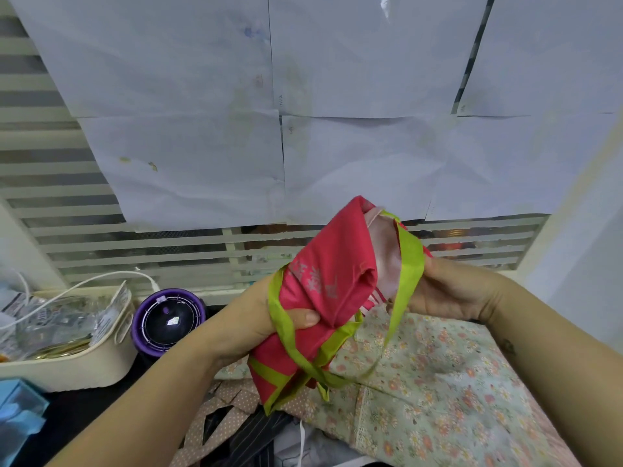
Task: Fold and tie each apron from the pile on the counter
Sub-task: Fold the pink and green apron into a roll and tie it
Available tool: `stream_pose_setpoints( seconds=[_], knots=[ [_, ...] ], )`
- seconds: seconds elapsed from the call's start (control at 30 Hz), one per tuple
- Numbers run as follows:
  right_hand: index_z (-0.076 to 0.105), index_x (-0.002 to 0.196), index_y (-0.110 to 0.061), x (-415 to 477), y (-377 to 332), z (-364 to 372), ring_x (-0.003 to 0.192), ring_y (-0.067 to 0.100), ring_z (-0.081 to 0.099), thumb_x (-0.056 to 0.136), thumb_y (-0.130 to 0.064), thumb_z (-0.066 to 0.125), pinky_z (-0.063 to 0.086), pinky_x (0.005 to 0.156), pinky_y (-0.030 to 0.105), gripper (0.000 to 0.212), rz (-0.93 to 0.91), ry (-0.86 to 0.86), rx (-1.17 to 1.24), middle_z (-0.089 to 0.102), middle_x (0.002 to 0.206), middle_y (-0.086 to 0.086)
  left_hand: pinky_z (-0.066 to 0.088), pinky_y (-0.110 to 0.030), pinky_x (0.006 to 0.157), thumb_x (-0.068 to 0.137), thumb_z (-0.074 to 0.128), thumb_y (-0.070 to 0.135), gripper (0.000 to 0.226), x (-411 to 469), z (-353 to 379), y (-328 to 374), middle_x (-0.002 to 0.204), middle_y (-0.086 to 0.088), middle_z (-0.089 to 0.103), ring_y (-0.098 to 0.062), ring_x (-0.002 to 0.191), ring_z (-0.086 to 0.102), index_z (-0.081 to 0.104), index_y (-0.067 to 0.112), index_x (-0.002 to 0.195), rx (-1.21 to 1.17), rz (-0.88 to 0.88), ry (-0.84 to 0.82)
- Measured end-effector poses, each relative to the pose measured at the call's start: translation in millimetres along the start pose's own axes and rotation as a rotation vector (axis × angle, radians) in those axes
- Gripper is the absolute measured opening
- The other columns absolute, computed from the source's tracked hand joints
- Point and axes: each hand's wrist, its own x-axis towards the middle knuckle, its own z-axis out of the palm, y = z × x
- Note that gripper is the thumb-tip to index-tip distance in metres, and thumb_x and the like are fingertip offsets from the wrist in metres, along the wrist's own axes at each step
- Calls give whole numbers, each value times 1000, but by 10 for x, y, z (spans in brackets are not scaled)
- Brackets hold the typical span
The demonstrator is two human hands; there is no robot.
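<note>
Forearms: the left forearm [161,392] and right forearm [556,348] sit closest on my feed, bare, rising from the bottom edge to meet at mid-frame.
Pile: under the arms I see a floral apron [455,382] spread over the right side of the counter [84,409], with a tan polka-dot apron [236,396] and a dark striped cloth [256,436] bunched at lower centre.
Red apron [323,298]: folded into a thick roll and held in the air above the pile. It is tilted, lower end to the left and upper end to the right, with pale lining showing at the top.
Left grip [269,318]: clamped on the lower half of the roll, thumb pressed across the front. I cannot see the fingers behind the cloth.
Right grip [448,291]: closed on the green strap [409,261] beside the roll's upper end, fingertips partly hidden.
Strap path: one length runs over the top of the roll to the right grip, and another crosses the back of the left wrist. Loose ends hang below the roll, near the floral apron.
Left side: a cream basket [84,365] of packets with a white cable [84,281] above it, a purple round device [167,320] just beside it, and a blue box [17,409] at the edge.
Behind: white paper sheets [236,112] cover a striped window.
</note>
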Motion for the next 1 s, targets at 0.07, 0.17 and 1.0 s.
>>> stream_pose_setpoints(
  seconds=[0.07, 0.17, 1.0],
  knots=[
    [72, 95, -12, 13, 116, 28, 98, 26, 42, 46, -45, 94, 47, 88, 38, 63, -5, 65, 34, 51, 103, 17, 56, -30, 78, 47, 92, 37, 57, -10, 6, 6, 107, -7, 72, -25, 96, 70, 73, 31, 100, -42, 15, 5],
    [75, 77, -19, -11, 130, 128, 87, 16, 62, 47, -39, 94, 47, 92, 36, 41, -65, 80, -47, 67, 84, 0, 56, -27, 74, 47, 92, 37, 59, -3, 12, 4, 104, -7, 73, -24, 92, 70, 72, 26, 101, -49, 38, 52],
    [57, 61, -11, -61, 245, 573, 37, 9, 29, 43, -20, 89, 56, 64, 33, 38, -416, 404, 628, 32, 40, -5, 55, -41, 81, 79, 74, 7, 41, 258, -246, -128, 102, -4, 68, -25, 93, 67, 57, 23, 111, -73, 79, 851]
  ],
)
